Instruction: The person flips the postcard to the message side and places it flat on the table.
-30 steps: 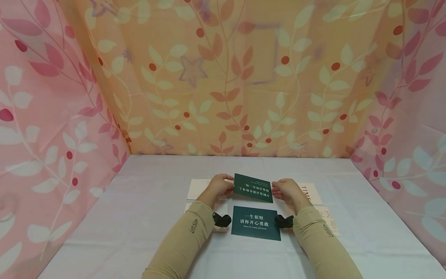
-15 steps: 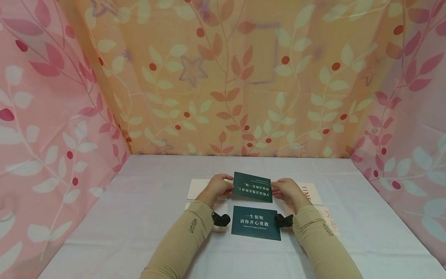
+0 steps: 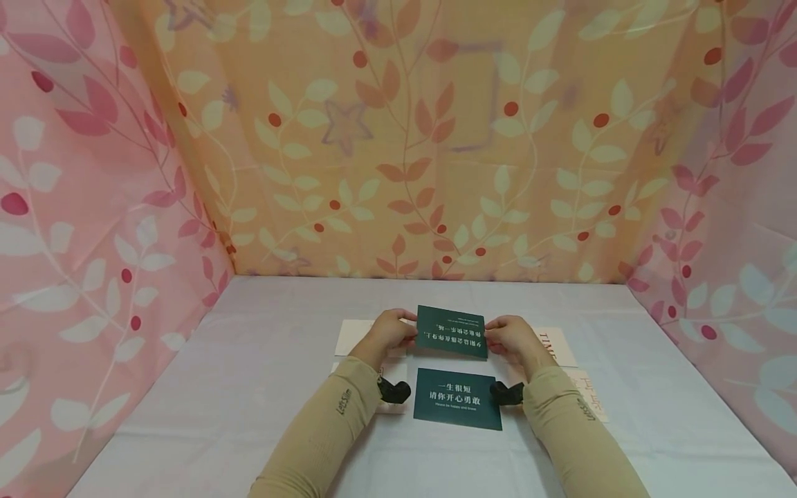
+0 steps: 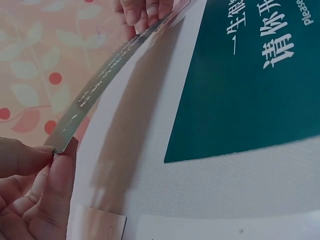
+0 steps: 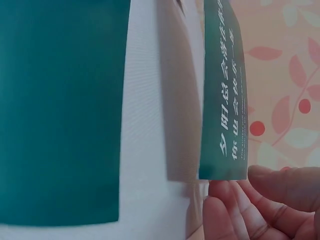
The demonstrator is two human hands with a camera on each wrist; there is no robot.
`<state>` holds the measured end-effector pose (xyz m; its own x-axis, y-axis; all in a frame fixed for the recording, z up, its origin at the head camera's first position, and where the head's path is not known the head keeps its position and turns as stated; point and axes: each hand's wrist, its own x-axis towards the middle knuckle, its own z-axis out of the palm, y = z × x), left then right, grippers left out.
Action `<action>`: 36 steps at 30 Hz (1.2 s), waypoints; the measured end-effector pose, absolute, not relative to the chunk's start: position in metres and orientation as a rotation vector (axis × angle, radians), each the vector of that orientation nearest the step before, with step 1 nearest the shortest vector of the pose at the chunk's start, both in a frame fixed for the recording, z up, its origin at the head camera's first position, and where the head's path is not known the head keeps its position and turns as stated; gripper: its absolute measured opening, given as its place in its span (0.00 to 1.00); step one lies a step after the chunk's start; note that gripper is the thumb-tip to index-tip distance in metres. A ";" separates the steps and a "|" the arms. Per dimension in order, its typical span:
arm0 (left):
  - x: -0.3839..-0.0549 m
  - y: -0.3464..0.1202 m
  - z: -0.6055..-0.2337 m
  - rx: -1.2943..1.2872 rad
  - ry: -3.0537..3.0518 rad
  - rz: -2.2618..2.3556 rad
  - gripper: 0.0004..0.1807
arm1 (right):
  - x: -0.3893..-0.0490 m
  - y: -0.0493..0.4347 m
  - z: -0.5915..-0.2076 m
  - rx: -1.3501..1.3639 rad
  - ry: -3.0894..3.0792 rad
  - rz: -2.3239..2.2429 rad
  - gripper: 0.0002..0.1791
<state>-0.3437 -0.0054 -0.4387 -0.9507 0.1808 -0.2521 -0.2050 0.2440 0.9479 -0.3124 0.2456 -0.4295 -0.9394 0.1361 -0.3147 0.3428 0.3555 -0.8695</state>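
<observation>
A dark green card (image 3: 451, 333) with white writing, upside down in the head view, is held tilted just above the white table. My left hand (image 3: 391, 332) pinches its left edge between thumb and fingers, clearly so in the left wrist view. At the opposite edge, my right hand (image 3: 510, 337) has its thumb and fingers at the card's corner, gripping it. The card bows slightly and casts a shadow on the cloth. Closer to me, a second green card (image 3: 457, 400) lies flat between the two forearms, its writing upright.
Pale cards lie on both sides, partly under my hands and wrists: a cream card (image 3: 353, 337) at the left, a card lettered TIME (image 3: 559, 346) and another pale card (image 3: 591, 394) at the right. Floral cloth walls (image 3: 398, 173) enclose the white table (image 3: 205, 387).
The held card has risen very slightly and its right side has come up a little. My right hand has moved slightly toward the card's edge. The flat cards stay put.
</observation>
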 end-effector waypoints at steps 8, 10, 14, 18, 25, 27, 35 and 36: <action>-0.343 -0.005 -0.438 -0.026 2.206 1.760 0.13 | -0.313 0.247 -0.426 0.454 2.482 -1.592 0.12; -0.343 -0.005 -0.438 -0.010 2.207 1.768 0.13 | -0.313 0.247 -0.425 0.460 2.489 -1.593 0.12; -0.342 -0.004 -0.438 0.008 2.203 1.786 0.11 | -0.315 0.246 -0.423 0.447 2.529 -1.579 0.12; -0.343 -0.005 -0.437 -0.004 2.210 1.778 0.10 | -0.316 0.245 -0.423 0.436 2.572 -1.551 0.12; -0.341 -0.007 -0.430 -0.044 2.224 1.758 0.07 | -0.317 0.243 -0.422 0.414 2.599 -1.528 0.12; -0.341 -0.007 -0.429 -0.042 2.235 1.755 0.06 | -0.319 0.242 -0.423 0.405 2.605 -1.532 0.12; -0.342 -0.008 -0.430 -0.026 2.272 1.732 0.03 | -0.319 0.240 -0.424 0.368 2.637 -1.523 0.09; -0.342 -0.008 -0.430 -0.033 2.269 1.730 0.03 | -0.319 0.240 -0.423 0.367 2.637 -1.523 0.09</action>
<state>-0.3415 -0.0077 -0.4300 -0.9586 0.1541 -0.2394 -0.1901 0.2795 0.9411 -0.3189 0.2402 -0.4235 -0.9687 0.1685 -0.1823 0.2422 0.4789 -0.8438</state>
